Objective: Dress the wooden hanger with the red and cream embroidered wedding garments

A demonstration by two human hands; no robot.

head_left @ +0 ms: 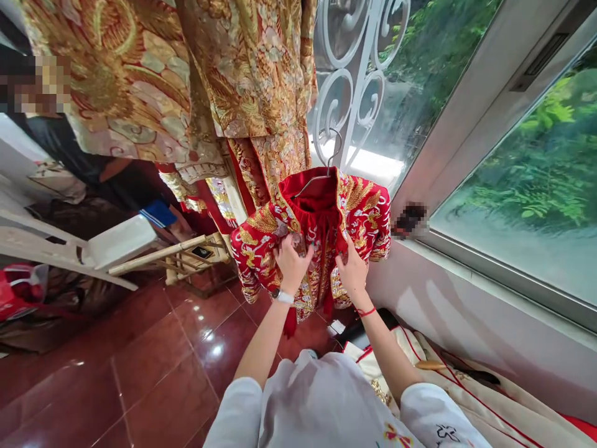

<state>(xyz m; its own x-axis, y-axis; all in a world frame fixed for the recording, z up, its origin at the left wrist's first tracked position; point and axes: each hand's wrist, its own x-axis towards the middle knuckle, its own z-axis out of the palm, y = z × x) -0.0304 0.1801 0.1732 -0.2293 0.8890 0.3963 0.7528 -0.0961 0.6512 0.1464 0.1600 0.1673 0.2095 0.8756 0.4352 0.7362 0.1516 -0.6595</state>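
Note:
A red jacket [265,239] with gold and silver embroidery hangs in front of me on a wire hanger [313,182], its front parted. My left hand [293,266] grips the left front panel, its thumb pointing inward. On the opposite side, my right hand [353,269] is closed on the right front edge, the fingers partly behind the cloth. Between the two panels lies gathered red fabric [321,227]. Red tassels [290,320] dangle below the jacket.
Gold embroidered garments [252,68] hang at upper left. A white scroll grille [357,81] and a window [536,162] stand behind and right. At left are a bamboo rack [186,255], a white chair [121,239] and a person in dark clothes [65,143]. Cream cloth [466,398] lies lower right.

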